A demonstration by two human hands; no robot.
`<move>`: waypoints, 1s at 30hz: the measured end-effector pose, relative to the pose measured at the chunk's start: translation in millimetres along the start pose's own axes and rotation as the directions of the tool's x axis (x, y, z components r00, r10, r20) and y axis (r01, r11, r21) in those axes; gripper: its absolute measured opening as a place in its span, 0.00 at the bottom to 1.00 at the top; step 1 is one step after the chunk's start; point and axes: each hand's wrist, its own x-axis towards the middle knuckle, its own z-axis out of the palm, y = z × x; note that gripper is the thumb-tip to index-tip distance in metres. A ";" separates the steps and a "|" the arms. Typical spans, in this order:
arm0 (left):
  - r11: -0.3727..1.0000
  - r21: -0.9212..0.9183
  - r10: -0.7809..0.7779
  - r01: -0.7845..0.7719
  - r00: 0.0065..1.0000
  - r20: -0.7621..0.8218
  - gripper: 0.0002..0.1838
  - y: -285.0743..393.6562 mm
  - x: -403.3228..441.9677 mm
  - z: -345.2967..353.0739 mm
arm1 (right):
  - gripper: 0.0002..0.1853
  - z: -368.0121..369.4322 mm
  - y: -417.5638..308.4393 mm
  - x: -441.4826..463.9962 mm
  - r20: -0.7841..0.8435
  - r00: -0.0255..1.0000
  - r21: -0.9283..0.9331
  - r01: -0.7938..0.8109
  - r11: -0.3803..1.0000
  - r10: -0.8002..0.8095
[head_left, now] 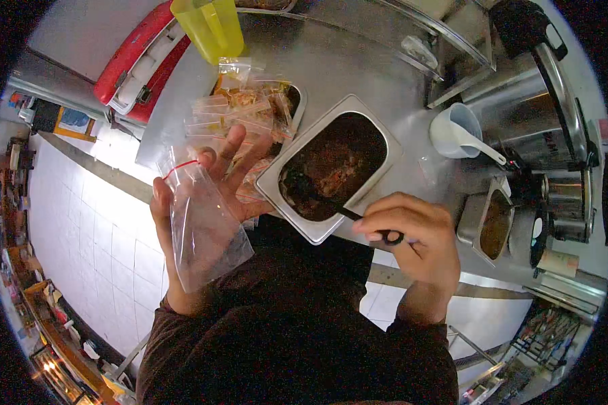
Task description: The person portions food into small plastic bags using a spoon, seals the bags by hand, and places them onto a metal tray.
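A clear zip bag [206,229] with a red strip along its top hangs from my left hand [216,172], pinched near the thumb while the other fingers spread. My right hand [415,233] grips a black spoon [348,213] by its handle. The spoon's head rests in dark, chunky food inside a steel pan [353,104]. Left of that pan, filled small bags [240,111] are heaped over another metal tray [300,101]. The inside of the held bag looks empty.
A yellow pitcher [209,30] and a red sealing machine [138,64] stand at the back left. To the right are a white measuring jug [456,131], a smaller steel pan [476,219] and large metal pots [527,101]. A metal rack [446,37] is behind.
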 end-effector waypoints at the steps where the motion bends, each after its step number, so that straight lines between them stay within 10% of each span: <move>1: 1.000 -0.001 0.000 0.000 1.000 0.002 0.36 -0.4 -0.1 -0.2 | 0.07 0.3 -2.8 0.2 -0.001 1.000 -0.002 0.000 1.000 0.000; 6: 1.000 0.010 -0.005 0.005 0.999 -0.040 0.34 0.3 -2.8 2.4 | 0.05 13.5 -7.0 4.7 -0.425 0.905 -0.090 -0.077 0.993 0.031; 16: 1.000 0.003 -0.015 0.015 0.998 -0.056 0.33 0.4 -0.1 8.0 | 0.05 41.4 -0.1 18.4 -0.059 0.991 0.049 -0.117 0.992 0.120; 30: 0.997 0.060 -0.041 0.041 0.999 -0.008 0.38 -2.4 2.3 -3.1 | 0.11 27.8 6.9 17.8 -0.202 0.907 0.444 -0.250 0.860 0.368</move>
